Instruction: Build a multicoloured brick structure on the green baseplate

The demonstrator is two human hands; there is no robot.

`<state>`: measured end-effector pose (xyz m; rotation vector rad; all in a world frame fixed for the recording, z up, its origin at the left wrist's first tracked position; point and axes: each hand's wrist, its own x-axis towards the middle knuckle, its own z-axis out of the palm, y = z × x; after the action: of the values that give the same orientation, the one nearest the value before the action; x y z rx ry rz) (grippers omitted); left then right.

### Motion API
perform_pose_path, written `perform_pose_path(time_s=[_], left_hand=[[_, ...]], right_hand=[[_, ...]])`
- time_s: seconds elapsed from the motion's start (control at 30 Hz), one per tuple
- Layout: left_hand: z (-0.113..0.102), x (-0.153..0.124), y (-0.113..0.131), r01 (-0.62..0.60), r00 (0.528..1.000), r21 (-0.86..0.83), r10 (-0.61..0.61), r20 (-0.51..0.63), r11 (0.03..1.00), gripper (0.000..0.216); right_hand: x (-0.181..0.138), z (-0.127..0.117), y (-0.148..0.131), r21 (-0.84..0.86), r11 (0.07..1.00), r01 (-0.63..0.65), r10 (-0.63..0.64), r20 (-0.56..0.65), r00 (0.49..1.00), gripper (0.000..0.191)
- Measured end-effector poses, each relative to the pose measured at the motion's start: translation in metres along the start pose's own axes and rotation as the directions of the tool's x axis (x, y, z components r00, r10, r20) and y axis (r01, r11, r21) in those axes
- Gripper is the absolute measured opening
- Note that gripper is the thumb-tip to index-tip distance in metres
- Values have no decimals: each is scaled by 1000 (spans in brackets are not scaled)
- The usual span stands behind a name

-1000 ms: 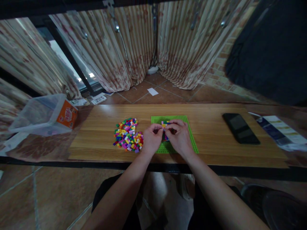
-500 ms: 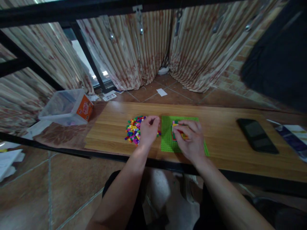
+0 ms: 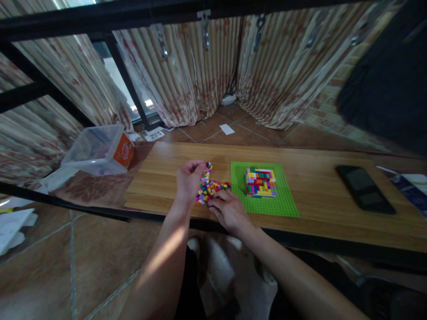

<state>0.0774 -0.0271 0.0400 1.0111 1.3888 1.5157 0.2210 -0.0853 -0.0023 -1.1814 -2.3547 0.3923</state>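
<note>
A heap of small coloured bricks [image 3: 210,189] lies on the wooden table [image 3: 316,186]. My left hand [image 3: 188,180] hovers over the heap's left side with its fingers curled in a pinch; what they hold is too small to name. My right hand [image 3: 228,211] rests at the heap's near edge, fingers bent down onto the bricks. To the right, a square multicoloured brick block [image 3: 260,182] stands on a green baseplate [image 3: 283,204], untouched by either hand.
A black phone [image 3: 365,189] lies on the table's right part, papers [image 3: 412,186] beyond it. A clear plastic box with an orange label [image 3: 100,151] sits off the table's left end. Striped curtains [image 3: 187,75] hang behind; tiled floor below.
My right hand has left the brick block on the baseplate and moved left to the loose heap. My left hand has stayed over the heap. The view has shifted slightly.
</note>
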Motion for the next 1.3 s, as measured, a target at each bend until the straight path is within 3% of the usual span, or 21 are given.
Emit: perform_pose_path(time_s=[0.2,0.33,0.5,0.73,1.0,1.1,1.3], left_hand=[[-4,1,1,4,1000,-5,-4,-4,1000,20],[-3,-2,0,6,999,19,-6,34,1000,16],[6,-9,-5,38,985,75,-50,162,996,13],[29,-17,-14,-53,940,232,-30,339,971,15],[54,-24,-23,-128,887,299,-25,461,945,15],[62,-25,-28,-155,879,324,-20,477,933,15],[72,-27,-34,-187,865,333,-5,502,924,15]], right_hand=[[4,11,2,-42,998,-44,43,-16,999,16],[6,6,8,137,988,-75,95,-146,985,18],[7,-18,19,411,906,-101,239,-299,924,13],[-1,-54,52,545,835,-82,370,-445,815,8],[-18,-78,92,670,724,-162,565,-441,697,10],[-24,-80,100,666,725,-176,571,-438,695,10],[-29,-83,105,518,828,-217,480,-452,752,12]])
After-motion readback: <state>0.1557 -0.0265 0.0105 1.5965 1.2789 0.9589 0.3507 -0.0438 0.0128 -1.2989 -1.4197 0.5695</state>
